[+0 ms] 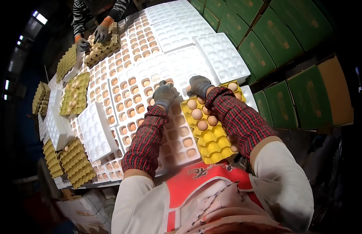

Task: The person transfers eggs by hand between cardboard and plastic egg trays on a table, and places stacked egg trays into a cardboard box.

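My left hand point(165, 94), in a grey glove, is over the white foam egg trays point(131, 114), its fingers curled down at a cell; what it holds is hidden. Close to its right, my right hand point(199, 85), also gloved, is closed above the far end of a yellow egg tray point(214, 141); anything in its grip cannot be made out. Brown eggs point(196, 114) sit in the far part of the yellow tray, while several nearer cells hold none. Most foam cells to the left contain eggs.
A co-worker's gloved hands point(102, 33) handle eggs over a stacked tray at the far left. Green cartons point(256, 50) line the right side. White foam lids point(222, 58) lie at the back right. Pulp trays point(76, 162) stand at the near left edge.
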`<state>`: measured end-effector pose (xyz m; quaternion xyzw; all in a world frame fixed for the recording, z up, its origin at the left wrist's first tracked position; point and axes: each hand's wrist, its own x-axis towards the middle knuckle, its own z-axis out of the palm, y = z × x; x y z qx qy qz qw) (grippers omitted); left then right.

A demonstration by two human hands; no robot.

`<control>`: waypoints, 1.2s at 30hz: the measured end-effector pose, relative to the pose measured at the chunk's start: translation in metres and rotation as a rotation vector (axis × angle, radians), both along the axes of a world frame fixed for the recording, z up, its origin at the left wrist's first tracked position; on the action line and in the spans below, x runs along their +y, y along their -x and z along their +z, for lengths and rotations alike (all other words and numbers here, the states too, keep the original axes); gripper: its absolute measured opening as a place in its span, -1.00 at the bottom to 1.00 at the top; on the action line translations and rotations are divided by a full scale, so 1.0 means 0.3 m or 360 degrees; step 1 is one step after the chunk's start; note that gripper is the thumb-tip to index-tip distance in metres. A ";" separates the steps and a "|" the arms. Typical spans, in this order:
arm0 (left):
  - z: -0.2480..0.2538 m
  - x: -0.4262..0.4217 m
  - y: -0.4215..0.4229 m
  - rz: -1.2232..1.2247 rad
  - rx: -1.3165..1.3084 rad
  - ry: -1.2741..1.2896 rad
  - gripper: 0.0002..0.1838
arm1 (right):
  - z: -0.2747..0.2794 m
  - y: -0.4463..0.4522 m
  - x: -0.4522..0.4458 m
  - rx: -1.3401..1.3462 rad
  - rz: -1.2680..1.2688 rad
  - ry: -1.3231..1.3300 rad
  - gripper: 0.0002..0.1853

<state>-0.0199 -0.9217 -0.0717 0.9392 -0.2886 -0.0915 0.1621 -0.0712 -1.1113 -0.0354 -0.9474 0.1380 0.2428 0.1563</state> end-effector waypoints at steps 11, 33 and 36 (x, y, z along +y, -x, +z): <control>-0.058 -0.166 -0.086 -0.0206 0.0027 0.0503 -0.70 | -0.028 0.010 -0.069 -0.0306 0.0174 0.0197 -0.47; -0.153 0.147 0.822 -0.0388 -0.0049 0.1348 -0.36 | 0.094 0.890 -0.332 -0.0362 -0.1095 -0.1727 -0.34; -0.058 0.168 0.827 -0.0024 0.0304 0.1429 -0.45 | 0.111 0.897 -0.253 -0.0651 -0.0911 -0.1568 -0.40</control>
